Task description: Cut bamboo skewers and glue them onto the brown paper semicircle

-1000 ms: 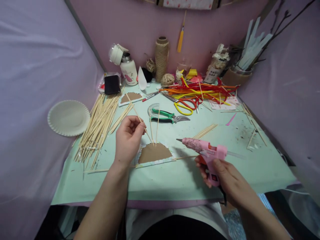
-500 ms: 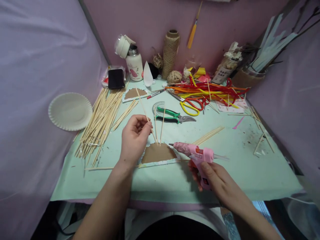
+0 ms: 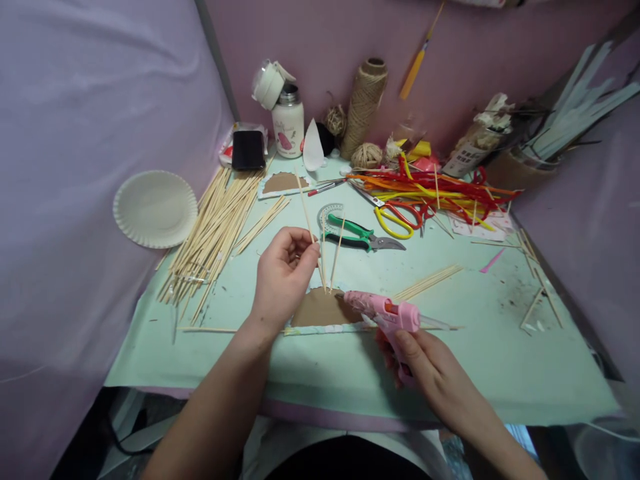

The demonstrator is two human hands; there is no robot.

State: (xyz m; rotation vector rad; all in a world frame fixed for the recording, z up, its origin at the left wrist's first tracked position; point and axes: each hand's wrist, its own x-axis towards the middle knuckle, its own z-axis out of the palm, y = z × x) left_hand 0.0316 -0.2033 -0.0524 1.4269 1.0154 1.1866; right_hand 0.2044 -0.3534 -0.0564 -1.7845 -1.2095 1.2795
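My left hand (image 3: 289, 270) pinches a thin wooden stick (image 3: 305, 208), which slants down toward a half-round piece of cardboard (image 3: 320, 310) with a pale edging. Two more sticks (image 3: 337, 253) rise from the upper edge of that cardboard, close to the held one. In my right hand (image 3: 423, 360) is a pink hot glue gun (image 3: 383, 310), my fingers wrapped round its handle. The nozzle points left, over the cardboard's upper right part near the stick ends. A clear glue stick juts from the gun's back.
Green-handled pruning shears (image 3: 367, 237) lie behind the cardboard, beside scissors (image 3: 397, 220) and colourful pipe cleaners (image 3: 450, 193). Left are a stick bundle (image 3: 210, 233) and a paper plate (image 3: 155, 209). At the back stand an uncapped bottle (image 3: 289, 127) and a twine spool (image 3: 365, 107).
The glue gun has moved left, its nozzle passing from beside the cardboard to over it, near the sticks. My left hand still holds its stick. The camera view has shifted slightly.
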